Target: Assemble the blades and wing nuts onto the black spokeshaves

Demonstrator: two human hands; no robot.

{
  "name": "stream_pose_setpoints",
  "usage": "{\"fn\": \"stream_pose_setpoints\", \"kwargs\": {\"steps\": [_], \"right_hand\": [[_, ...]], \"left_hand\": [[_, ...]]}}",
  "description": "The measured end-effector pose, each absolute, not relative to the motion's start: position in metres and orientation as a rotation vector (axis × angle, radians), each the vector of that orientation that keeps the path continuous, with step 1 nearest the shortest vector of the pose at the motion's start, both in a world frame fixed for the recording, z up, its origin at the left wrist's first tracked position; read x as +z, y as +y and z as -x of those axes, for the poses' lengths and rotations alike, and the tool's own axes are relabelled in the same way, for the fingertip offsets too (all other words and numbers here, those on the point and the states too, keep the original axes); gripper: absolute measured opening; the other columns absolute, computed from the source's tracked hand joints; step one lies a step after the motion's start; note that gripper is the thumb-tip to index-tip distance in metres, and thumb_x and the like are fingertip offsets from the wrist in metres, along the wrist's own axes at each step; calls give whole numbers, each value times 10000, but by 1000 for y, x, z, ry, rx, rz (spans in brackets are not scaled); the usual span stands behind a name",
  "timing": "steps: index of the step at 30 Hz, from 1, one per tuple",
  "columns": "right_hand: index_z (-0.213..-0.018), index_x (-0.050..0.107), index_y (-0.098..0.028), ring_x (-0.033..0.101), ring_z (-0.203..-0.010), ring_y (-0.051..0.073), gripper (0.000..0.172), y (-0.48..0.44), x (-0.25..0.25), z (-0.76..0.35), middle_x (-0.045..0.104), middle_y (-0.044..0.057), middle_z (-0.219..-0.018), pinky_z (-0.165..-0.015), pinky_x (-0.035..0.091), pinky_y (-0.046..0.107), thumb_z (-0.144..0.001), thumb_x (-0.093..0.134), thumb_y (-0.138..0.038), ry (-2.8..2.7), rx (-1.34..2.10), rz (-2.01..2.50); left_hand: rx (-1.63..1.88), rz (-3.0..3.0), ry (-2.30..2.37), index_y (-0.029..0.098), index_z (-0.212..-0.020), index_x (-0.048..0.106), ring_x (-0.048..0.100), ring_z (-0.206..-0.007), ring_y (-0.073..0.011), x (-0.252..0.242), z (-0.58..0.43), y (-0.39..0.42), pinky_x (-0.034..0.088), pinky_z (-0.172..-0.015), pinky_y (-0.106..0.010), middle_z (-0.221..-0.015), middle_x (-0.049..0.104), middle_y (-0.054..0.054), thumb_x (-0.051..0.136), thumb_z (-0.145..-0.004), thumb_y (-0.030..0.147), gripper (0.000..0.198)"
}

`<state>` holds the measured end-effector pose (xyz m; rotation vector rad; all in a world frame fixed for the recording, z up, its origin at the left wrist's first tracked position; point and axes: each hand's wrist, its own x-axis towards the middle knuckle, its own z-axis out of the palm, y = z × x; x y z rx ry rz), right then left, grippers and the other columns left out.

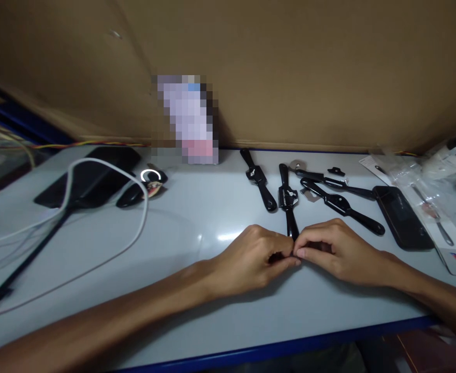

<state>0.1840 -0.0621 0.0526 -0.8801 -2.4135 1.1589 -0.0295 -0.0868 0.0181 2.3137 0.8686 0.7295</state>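
Observation:
My left hand [256, 258] and my right hand [338, 254] meet fingertip to fingertip above the tabletop, both closed in a pinch. What they pinch is too small or too hidden to make out. Just beyond the fingertips lies a black spokeshave [289, 198], its near handle end partly covered by my hands. To its left rests a second spokeshave [258, 178] with a metal screw at its middle. On the right lie a black spokeshave body [342, 204] and another one [331, 181] behind it. Loose metal blades [298, 165] and a small black cap plate [336, 171] lie around them.
A black phone [403, 217] and a plastic-packed tool on a card [441, 228] lie at the right. On the left are a white cable [147, 207], a black flat-based stand [91, 178] and a small ring-lit object [152, 176]. A cardboard wall [290, 77] rises behind.

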Motion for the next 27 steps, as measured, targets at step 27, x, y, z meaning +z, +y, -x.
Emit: {"fn": "stream_pose_setpoints", "kwargs": {"steps": [27], "right_hand": [[-856,605,-177,607,-739,157,119,-67,61,-186,658,13,-797,-691,423,265,-968,603,-137,-2722,1129,822]], "left_hand": [[749,-2701,785,162,-726,652,541,-475,-123,14,29,-91,347,-473,-289,-600,642,9,480,-1044,202,364]]}}
